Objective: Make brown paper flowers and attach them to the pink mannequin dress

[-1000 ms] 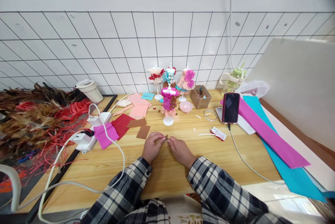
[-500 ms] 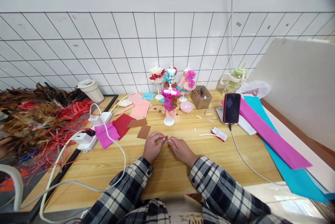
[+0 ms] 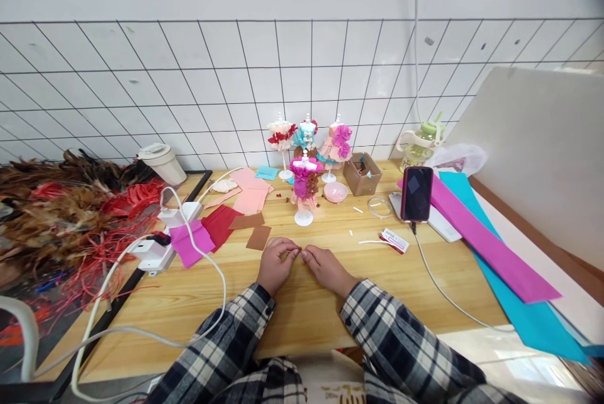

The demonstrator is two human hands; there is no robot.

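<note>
Slightly closer together than half a second ago, the left hand (image 3: 275, 264) and the right hand (image 3: 326, 267) almost meet. From where I stand, both pinch a small brown piece (image 3: 299, 248) over the table (image 3: 304, 325), in front of the magenta-dressed mannequin (image 3: 302, 186).

No readable text; white-red packet (image 3: 395, 240) bears print (perhaps lettering, too small).

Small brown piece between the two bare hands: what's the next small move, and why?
Perhaps ease the bare right hand slightly aside while the bare left hand steadies the small brown piece: both hands pinch close around it, hiding most of its shape.
</note>
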